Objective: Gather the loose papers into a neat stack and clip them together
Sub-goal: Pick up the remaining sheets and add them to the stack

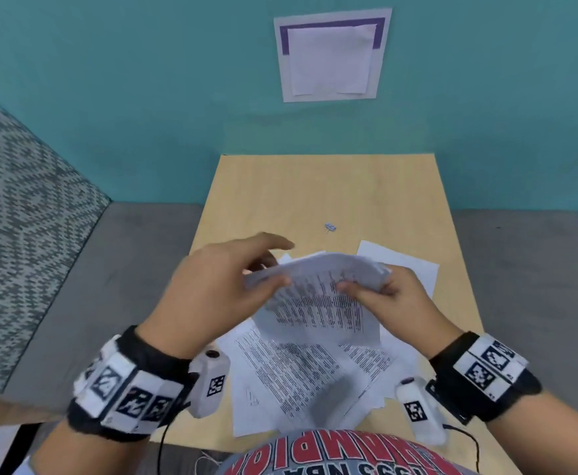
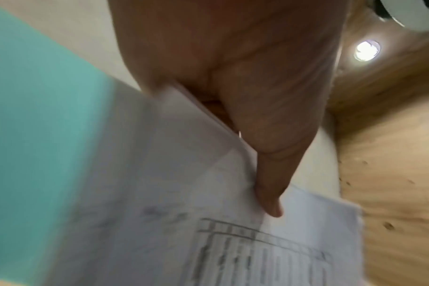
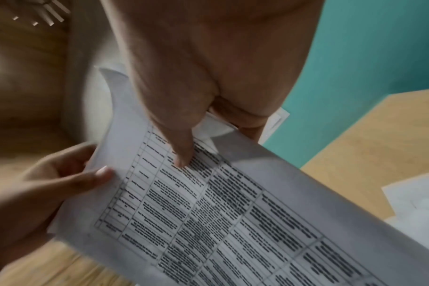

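Near the middle of the head view both hands hold a bundle of printed papers (image 1: pixel 318 293) lifted above the light wooden surface (image 1: pixel 315 190). The left hand (image 1: pixel 212 289) pinches the bundle's left edge, thumb on the printed side and the other fingers reaching behind it; the left wrist view shows that thumb (image 2: pixel 269 193) lying flat on the top sheet. The right hand (image 1: pixel 393 299) grips the right edge, its thumb (image 3: pixel 181 154) pressed on a printed table of text and its fingers curled behind the sheets. In the right wrist view the left hand's fingers (image 3: pixel 86 178) show at the left of the frame, closed on the sheet's edge. The held sheets bow at the top and hang down toward the lower middle of the head view, their edges uneven. Under them more loose sheets (image 1: pixel 297 378) lie spread and overlapping on the surface in the lower centre of the frame, some printed side up, and one plain white sheet (image 1: pixel 407 265) lies to the right, partly hidden behind the right hand. A small binder clip (image 1: pixel 330 227) sits alone on the surface above the hands, apart from all the papers. A white sheet with a purple border (image 1: pixel 332 56) hangs on the teal wall (image 1: pixel 143 97) at the top of the frame.
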Demonstrator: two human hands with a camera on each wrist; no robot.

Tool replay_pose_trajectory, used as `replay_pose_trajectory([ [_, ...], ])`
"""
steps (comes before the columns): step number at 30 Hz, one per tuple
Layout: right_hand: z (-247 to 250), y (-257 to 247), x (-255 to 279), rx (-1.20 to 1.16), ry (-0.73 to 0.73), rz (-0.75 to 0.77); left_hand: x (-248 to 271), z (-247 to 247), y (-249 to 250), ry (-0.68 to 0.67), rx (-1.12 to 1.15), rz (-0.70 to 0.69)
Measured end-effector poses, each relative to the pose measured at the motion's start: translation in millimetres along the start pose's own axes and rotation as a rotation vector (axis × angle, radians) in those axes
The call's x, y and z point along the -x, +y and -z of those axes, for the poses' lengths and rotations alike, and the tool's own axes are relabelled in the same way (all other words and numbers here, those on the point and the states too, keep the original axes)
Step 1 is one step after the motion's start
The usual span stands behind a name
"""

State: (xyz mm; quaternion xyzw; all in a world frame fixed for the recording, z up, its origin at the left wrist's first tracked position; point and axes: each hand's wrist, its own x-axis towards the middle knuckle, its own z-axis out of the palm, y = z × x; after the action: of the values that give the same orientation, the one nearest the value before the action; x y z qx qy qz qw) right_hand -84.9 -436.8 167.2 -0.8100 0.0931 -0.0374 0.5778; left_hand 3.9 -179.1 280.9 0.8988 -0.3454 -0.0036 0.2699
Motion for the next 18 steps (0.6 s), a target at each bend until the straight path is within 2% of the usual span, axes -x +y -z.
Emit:
replay_pose_trajectory([
  [2,9.2,-14.5,7.2,-0.182,0.034,-0.016,9.7,15.9,-2.6,0.077,0.266,0.116],
  [5,21.4,-18.2,13.2,-0.261,0.048,0.032,20.7,4.6,-12.4,0.138,0.601,0.15],
  [7,17.1,-9.1,12.3,-0.237,0.051,-0.013,25.3,-31.5,-29.8,0.05,0.767,0.233],
  [9,5.7,19.6,13.7,-0.152,0.018,-0.101,31.8,-77.3,-56.1,-0.099,0.873,0.401],
  [12,-13.2,69.1,22.6,-0.044,-0.047,-0.205,47.8,-136.3,-89.8,-0.266,0.736,0.646],
  [13,-17.0,81.2,24.3,-0.034,-0.047,-0.24,51.8,-145.7,-94.2,-0.266,0.691,0.69],
  [15,-21.3,93.7,23.7,-0.014,-0.013,-0.248,52.2,-152.8,-101.1,-0.179,0.689,0.651],
  [18,-27.7,87.7,18.3,-0.08,0.005,-0.239,56.0,-149.0,-110.2,-0.151,0.69,0.619],
])
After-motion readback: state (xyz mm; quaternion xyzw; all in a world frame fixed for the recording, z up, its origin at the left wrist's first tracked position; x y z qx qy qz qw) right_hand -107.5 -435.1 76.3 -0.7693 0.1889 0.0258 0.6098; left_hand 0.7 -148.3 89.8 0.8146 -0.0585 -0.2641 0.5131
